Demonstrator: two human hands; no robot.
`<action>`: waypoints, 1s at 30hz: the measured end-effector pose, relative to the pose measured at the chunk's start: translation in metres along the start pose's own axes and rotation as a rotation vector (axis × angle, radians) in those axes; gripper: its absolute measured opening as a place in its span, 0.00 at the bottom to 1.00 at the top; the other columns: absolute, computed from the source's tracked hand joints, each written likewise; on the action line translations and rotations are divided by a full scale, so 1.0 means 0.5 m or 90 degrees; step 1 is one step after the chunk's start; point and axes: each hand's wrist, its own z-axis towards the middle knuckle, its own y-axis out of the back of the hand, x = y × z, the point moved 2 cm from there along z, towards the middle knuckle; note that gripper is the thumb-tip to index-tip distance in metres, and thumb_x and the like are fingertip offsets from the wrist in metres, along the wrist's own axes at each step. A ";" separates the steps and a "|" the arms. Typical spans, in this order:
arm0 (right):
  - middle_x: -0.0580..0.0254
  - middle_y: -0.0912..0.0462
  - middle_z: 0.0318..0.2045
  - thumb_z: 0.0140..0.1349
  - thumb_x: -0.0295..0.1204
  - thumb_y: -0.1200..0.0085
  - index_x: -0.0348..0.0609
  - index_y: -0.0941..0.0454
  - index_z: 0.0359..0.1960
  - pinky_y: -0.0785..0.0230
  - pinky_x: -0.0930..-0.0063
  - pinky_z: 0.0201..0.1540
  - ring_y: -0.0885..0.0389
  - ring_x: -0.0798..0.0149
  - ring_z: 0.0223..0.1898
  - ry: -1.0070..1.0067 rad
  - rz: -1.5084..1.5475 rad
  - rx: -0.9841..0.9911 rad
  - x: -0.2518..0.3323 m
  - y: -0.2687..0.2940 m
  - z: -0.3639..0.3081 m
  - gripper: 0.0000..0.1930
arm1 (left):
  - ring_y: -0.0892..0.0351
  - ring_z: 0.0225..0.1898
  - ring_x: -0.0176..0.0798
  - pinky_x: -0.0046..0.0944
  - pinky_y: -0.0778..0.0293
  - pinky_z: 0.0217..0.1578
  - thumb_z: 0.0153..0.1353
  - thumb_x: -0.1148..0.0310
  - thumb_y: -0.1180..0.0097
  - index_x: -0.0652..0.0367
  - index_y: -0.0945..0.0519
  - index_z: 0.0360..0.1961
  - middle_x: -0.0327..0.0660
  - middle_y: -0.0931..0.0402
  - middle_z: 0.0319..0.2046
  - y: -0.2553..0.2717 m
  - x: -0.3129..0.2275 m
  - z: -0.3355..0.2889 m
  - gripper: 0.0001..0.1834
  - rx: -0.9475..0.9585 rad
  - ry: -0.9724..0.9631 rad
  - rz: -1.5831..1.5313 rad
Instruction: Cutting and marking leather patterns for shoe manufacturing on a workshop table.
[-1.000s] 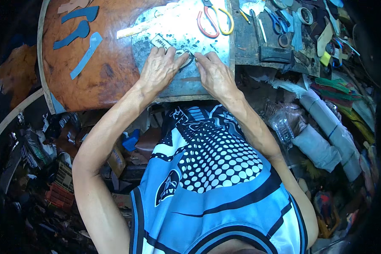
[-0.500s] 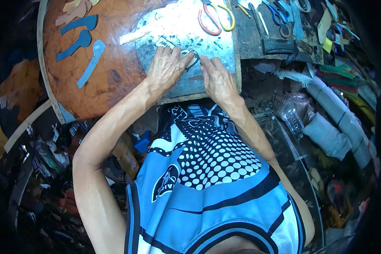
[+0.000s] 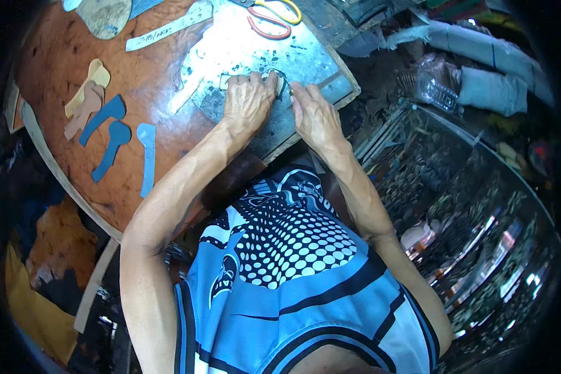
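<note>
Seen from above, a person in a blue, black and white patterned jersey bends over a round reddish-brown counter (image 3: 162, 81), both bare hands pressed close together on a grey metal plate (image 3: 311, 59) in the upper middle of the frame. The left hand (image 3: 248, 100) lies flat, palm down, fingers spread over a small pale cut-out piece (image 3: 279, 80) whose edge peeks out just beyond the fingertips, toward the top of the frame. The right hand (image 3: 315, 115) sits just to the right of it, fingers curled at the same piece; whether it grips a small tool cannot be told. The piece lies directly under and ahead of the left hand, which is the nearer one; how its long axis runs is mostly hidden.

Orange-and-yellow-handled scissors (image 3: 274, 15) rest at the plate's far edge, well apart from both hands. A pale ruler-like strip (image 3: 168, 26) lies at upper left. Blue and tan shaped cut-outs (image 3: 109, 128) are spread at the left of the counter.
</note>
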 end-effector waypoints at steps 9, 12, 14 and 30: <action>0.40 0.23 0.39 0.67 0.27 0.50 0.35 0.25 0.51 0.25 0.50 0.40 0.19 0.37 0.38 -0.098 0.033 -0.061 0.033 -0.028 -0.028 0.13 | 0.16 0.29 0.50 0.50 0.24 0.32 0.64 0.66 0.50 0.55 0.25 0.46 0.48 0.19 0.29 0.003 0.013 0.007 0.11 0.009 -0.065 -0.009; 0.38 0.23 0.38 0.69 0.29 0.53 0.34 0.26 0.49 0.24 0.48 0.39 0.18 0.36 0.37 -0.103 0.022 -0.068 0.044 -0.024 -0.023 0.13 | 0.15 0.30 0.49 0.48 0.23 0.32 0.63 0.67 0.49 0.58 0.24 0.42 0.49 0.19 0.29 0.010 0.017 0.013 0.09 0.003 -0.075 -0.033; 0.37 0.23 0.39 0.69 0.29 0.53 0.33 0.26 0.49 0.24 0.48 0.39 0.19 0.36 0.37 -0.124 0.015 -0.063 0.048 -0.030 -0.022 0.13 | 0.15 0.30 0.49 0.49 0.23 0.31 0.62 0.67 0.49 0.59 0.24 0.42 0.49 0.19 0.28 0.005 0.021 0.016 0.09 0.005 -0.078 -0.040; 0.34 0.21 0.38 0.67 0.29 0.51 0.30 0.26 0.46 0.28 0.47 0.44 0.21 0.34 0.40 -0.281 0.070 -0.124 0.104 -0.082 -0.046 0.13 | 0.15 0.28 0.52 0.48 0.20 0.27 0.65 0.62 0.49 0.60 0.24 0.38 0.52 0.19 0.28 0.003 0.043 0.035 0.11 0.016 -0.133 -0.143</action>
